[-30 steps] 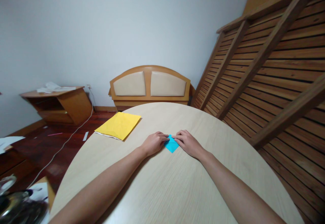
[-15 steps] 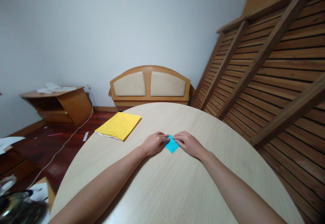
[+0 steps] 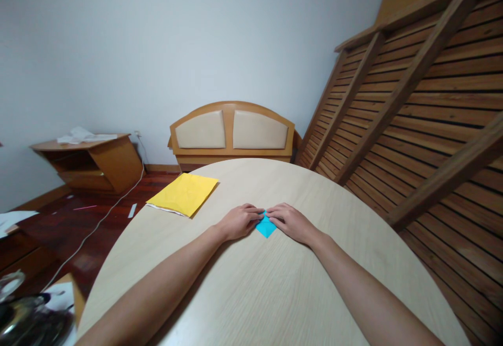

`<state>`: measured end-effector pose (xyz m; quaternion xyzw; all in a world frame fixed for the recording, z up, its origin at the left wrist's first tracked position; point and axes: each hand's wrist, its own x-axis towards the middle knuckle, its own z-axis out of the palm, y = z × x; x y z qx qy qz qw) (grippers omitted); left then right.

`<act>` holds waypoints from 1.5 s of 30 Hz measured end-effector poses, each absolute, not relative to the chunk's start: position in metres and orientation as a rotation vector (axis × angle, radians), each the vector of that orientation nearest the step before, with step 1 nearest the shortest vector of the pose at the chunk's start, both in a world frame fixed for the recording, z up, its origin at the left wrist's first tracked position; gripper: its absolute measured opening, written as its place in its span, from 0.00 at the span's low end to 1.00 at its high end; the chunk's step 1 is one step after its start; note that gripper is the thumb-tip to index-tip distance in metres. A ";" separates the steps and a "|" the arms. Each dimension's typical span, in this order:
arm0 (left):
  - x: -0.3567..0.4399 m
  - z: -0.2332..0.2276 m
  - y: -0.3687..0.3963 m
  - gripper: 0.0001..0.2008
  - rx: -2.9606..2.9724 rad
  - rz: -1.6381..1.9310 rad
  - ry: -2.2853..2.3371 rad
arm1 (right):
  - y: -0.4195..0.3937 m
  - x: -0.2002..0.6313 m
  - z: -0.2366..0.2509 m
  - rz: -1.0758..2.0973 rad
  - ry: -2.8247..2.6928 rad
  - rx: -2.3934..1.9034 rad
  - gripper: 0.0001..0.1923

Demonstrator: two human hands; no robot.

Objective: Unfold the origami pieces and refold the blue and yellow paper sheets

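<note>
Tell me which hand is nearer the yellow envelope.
Left. The left hand rests on the blue paper, with the yellow envelope apart on its outer side. The right hand presses the paper's other side, farther from the envelope.

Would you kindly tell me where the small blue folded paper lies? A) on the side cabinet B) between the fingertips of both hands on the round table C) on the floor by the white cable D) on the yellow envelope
B: the small blue folded paper lies on the pale round wooden table, pressed between the left hand and the right hand.
</note>
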<state>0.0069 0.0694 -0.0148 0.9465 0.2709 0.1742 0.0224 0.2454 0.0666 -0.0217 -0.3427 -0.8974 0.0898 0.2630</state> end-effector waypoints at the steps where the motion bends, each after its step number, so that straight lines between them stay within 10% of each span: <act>1: 0.007 -0.014 0.069 0.16 2.943 0.519 0.834 | 0.066 0.245 -0.022 0.235 -2.425 -0.927 0.12; 45: -0.002 -0.007 0.073 0.15 2.892 0.493 0.884 | 0.038 0.230 0.007 0.173 -2.672 -0.826 0.15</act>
